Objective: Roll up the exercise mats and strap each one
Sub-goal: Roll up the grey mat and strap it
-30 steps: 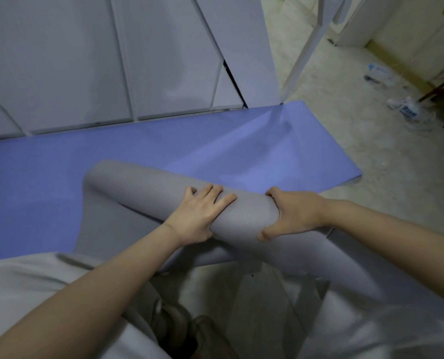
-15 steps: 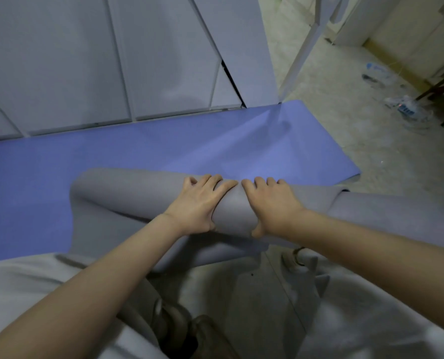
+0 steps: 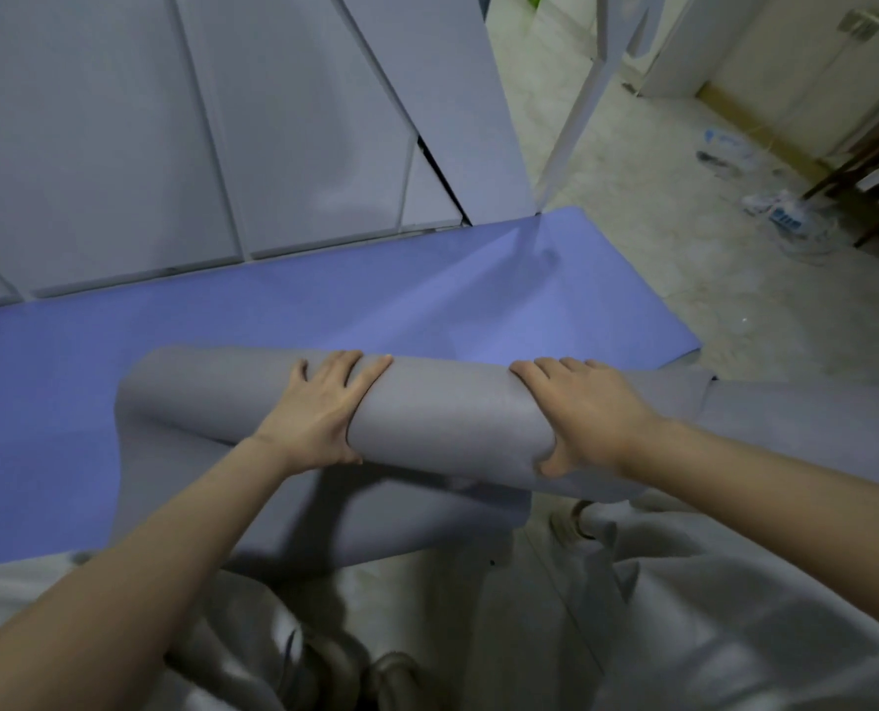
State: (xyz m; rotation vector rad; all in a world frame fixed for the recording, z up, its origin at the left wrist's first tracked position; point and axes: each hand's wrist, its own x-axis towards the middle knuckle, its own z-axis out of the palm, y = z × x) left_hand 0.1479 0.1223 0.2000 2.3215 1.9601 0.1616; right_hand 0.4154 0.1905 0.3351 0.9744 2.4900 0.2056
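A blue exercise mat (image 3: 324,310) lies flat on the floor, its grey underside curled over into a loose roll (image 3: 452,418) at the near edge. My left hand (image 3: 324,413) wraps over the roll's left part, fingers across the top and thumb underneath. My right hand (image 3: 581,418) grips the roll further right the same way. The roll's right end (image 3: 811,428) runs on behind my right forearm. No strap is visible.
Grey cabinet doors (image 3: 196,136) stand right behind the mat. A white pole (image 3: 581,105) rises at the mat's far right corner. Pale tiled floor (image 3: 683,279) spreads to the right, with plastic litter (image 3: 781,213) and dark furniture legs (image 3: 857,177) beyond. My knees fill the bottom.
My right hand has slid right along the roll, away from my left hand. The roll has turned a little further onto the blue mat.
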